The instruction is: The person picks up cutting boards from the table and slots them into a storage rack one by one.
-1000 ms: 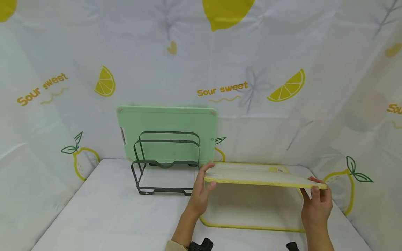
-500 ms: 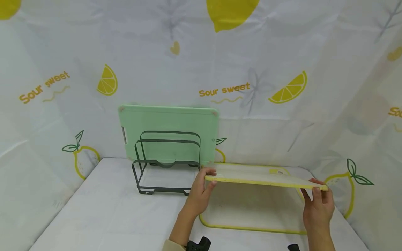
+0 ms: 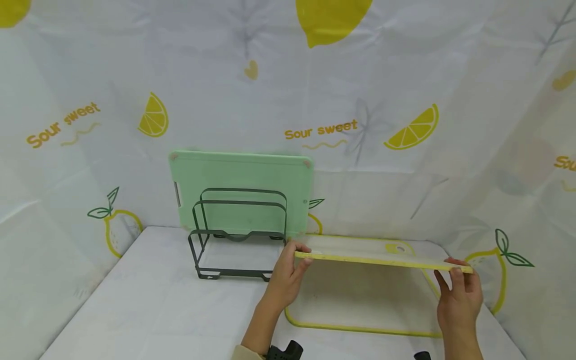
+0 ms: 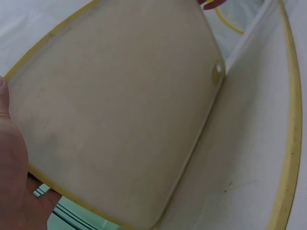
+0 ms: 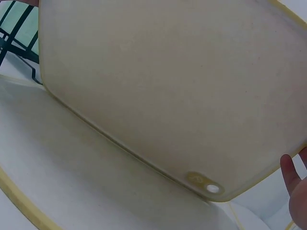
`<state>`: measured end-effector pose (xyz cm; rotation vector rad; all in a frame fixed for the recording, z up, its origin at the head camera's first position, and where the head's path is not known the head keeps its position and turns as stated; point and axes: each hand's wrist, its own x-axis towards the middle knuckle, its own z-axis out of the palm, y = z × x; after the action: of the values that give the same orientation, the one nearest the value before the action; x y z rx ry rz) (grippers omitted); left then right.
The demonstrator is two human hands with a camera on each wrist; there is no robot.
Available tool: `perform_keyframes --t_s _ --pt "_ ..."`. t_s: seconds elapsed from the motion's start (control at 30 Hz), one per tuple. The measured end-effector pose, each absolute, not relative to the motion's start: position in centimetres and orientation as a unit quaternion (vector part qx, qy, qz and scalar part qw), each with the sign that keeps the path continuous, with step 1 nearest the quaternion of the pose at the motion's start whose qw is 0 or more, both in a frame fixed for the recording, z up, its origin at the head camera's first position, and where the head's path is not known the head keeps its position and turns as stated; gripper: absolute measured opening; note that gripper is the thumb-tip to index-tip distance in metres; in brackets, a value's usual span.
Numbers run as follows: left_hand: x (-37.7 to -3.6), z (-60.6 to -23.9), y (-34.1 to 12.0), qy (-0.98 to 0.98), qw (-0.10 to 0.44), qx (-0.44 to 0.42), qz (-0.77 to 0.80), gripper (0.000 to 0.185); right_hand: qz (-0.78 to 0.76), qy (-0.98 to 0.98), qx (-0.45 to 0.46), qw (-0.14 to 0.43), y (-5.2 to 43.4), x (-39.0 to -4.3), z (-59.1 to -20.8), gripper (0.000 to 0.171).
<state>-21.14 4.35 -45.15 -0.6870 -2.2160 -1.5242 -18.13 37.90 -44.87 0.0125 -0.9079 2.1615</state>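
Lifted cutting board (image 3: 382,253): matt plastic, cream face, yellow rim, faint scuffs and stains. Second yellow-rimmed board (image 3: 360,305) below: same matt plastic. Green board (image 3: 240,177): smooth plastic. Rack (image 3: 238,235): dark metal wire. Counter (image 3: 157,310): white creased cloth.

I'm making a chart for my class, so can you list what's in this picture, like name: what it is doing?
left hand: grips the held board's left edge
right hand: grips its right edge
yellow-rimmed board: held flat, lifted off the table
second yellow-rimmed board: lies flat beneath it
green board: upright in the rack's back slot
dark wire rack: front slots bare
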Motion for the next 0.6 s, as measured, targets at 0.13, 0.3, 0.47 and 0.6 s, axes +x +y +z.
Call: perform_keyframes --t_s 0.13,0.3,0.47,0.6 --pt "-20.9 -45.0 4.4 -0.792 0.185 -0.232 -0.534 0.041 0.842 -0.374 -0.007 0.388 37.8 -18.1 -44.7 0.010" --pt "-20.7 -44.6 4.3 -0.803 0.174 -0.228 -0.523 0.036 0.829 -0.399 -0.034 0.391 37.7 -18.0 -44.5 0.011" --pt "-20.5 -44.0 4.1 -0.811 0.152 -0.232 -0.515 0.030 0.815 -0.424 -0.064 0.389 37.9 -18.0 -44.2 0.011" --pt "-20.5 -43.8 4.2 -0.814 0.138 -0.234 -0.514 0.030 0.821 -0.418 -0.067 0.383 38.1 -18.0 -44.1 0.012"
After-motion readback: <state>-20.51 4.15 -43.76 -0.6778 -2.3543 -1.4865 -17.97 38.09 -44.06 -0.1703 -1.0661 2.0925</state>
